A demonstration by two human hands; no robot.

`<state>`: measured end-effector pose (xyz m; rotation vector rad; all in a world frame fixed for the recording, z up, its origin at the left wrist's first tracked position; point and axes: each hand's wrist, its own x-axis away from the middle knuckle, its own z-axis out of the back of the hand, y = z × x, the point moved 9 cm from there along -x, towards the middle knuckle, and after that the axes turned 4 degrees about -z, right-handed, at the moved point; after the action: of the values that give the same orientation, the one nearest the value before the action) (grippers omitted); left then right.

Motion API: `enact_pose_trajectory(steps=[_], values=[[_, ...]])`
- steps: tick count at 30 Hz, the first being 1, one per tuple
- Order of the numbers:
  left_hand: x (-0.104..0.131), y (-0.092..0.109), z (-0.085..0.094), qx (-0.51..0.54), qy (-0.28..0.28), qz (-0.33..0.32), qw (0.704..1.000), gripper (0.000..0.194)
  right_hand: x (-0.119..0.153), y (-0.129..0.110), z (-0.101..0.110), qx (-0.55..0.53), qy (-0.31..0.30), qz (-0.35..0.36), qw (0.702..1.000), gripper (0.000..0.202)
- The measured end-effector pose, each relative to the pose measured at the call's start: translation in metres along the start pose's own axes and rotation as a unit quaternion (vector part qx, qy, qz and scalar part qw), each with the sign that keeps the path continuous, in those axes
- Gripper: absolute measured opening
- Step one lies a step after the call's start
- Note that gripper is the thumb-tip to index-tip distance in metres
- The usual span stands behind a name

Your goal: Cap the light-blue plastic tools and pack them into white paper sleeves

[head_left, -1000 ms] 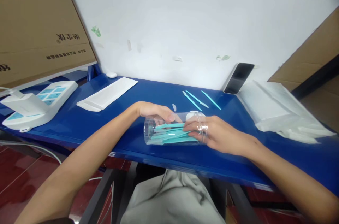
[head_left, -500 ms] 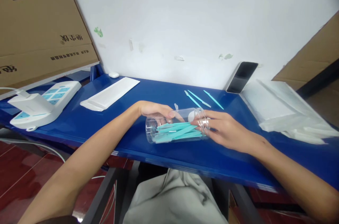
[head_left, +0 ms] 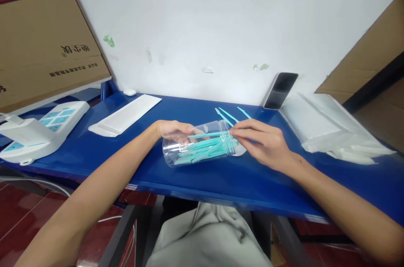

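Note:
A clear plastic jar [head_left: 170, 153] lies tilted on its side above the blue table, its mouth facing right. Inside is a bundle of slim turquoise eyebrow razors [head_left: 202, 151]. My left hand [head_left: 176, 129] is wrapped around the jar's far side, with some fingers seen through the plastic. At the mouth, my right hand [head_left: 261, 138] pinches the end of one turquoise eyebrow razor [head_left: 206, 135], whose length lies within the jar. A white round disc [head_left: 239, 150] shows below my right fingers; what supports it is unclear. Behind the jar lie a few more loose razors [head_left: 227, 114].
A phone [head_left: 280, 90] leans on the white wall. Clear plastic bags [head_left: 328, 124] lie at the right. At the left are a white packet [head_left: 126, 114], a small white case [head_left: 129, 92] and a power strip [head_left: 67, 117] with a charger [head_left: 27, 135]. The table's front edge [head_left: 221, 201] is close.
My right hand has drawn back from inside the jar's mouth and now pinches a razor there. The white disc has shifted from inside the mouth to below my right fingers.

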<state>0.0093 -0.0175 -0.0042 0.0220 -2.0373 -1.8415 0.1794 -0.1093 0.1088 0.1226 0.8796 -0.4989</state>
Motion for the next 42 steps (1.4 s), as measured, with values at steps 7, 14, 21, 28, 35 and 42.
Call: enact_pose_trajectory(steps=[7,14,21,28,35,42], values=[[0.003,-0.004,0.012,0.031,0.000,-0.028,0.999,0.086,-0.004,0.020,0.031,0.031,0.058,-0.055,0.996,0.025],[0.034,-0.003,0.048,0.070,0.063,-0.067,0.993,0.096,0.022,0.114,0.047,-0.009,0.131,-0.285,0.949,0.013],[0.054,0.017,0.112,0.036,0.396,-0.203,0.895,0.083,0.073,0.189,0.008,-0.002,0.058,-0.518,0.854,0.029],[0.067,0.020,0.134,0.005,0.523,-0.302,0.797,0.068,0.057,0.184,-0.013,0.139,-0.012,-0.428,0.893,0.025],[0.075,0.025,0.142,-0.146,0.569,-0.273,0.762,0.084,0.049,0.171,-0.038,0.165,-0.137,-0.363,0.907,0.029],[0.074,0.029,0.136,-0.225,0.566,-0.269,0.746,0.098,0.047,0.159,-0.041,0.165,-0.182,-0.337,0.909,0.032]])
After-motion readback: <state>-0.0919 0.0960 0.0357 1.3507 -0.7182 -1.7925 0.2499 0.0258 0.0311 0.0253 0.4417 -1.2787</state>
